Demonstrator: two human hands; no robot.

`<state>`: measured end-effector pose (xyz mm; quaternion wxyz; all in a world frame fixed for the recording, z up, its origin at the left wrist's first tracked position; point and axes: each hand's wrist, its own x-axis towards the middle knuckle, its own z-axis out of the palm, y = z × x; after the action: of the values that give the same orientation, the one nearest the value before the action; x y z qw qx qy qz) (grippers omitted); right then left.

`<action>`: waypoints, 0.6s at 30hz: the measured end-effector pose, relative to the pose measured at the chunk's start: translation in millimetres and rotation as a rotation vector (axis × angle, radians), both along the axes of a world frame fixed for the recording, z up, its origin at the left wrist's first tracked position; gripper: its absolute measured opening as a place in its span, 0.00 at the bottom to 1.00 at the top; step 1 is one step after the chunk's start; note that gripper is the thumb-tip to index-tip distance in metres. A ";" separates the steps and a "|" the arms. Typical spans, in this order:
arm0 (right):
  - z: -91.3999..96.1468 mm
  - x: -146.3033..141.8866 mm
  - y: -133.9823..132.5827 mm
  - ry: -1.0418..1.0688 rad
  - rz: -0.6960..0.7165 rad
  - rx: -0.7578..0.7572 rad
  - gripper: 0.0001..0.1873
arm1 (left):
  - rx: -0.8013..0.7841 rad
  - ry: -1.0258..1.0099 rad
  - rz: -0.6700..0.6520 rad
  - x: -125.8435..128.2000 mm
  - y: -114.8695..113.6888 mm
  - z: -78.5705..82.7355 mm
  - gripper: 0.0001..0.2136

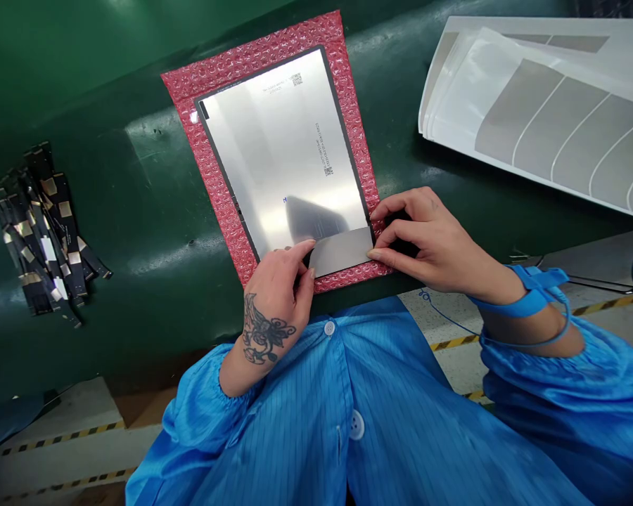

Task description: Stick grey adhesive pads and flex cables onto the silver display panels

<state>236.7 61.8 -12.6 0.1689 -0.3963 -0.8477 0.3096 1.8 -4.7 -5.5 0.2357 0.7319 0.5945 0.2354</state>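
A silvery rectangular panel lies on a red bubble-wrap sheet on the green belt. A grey adhesive strip sits across the panel's near edge. My left hand, tattooed on the back, presses the strip's left end with its fingertips. My right hand pinches the strip's right end between thumb and fingers, over the panel's near right corner. A blue wrist strap circles my right wrist.
A pile of several black flex cables lies at the left on the green belt. White backing sheets with grey strips lie at the upper right. A floor with yellow-black tape shows below.
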 end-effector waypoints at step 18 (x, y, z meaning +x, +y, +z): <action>-7.7 -6.2 -28.8 0.134 -0.470 0.298 0.03 | 0.091 0.009 0.026 -23.5 -7.8 1.6 0.18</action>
<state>230.5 33.0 -20.3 0.3478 -0.5313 -0.7558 0.1595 -21.7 -12.5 -3.9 0.1963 0.7350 0.5939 0.2619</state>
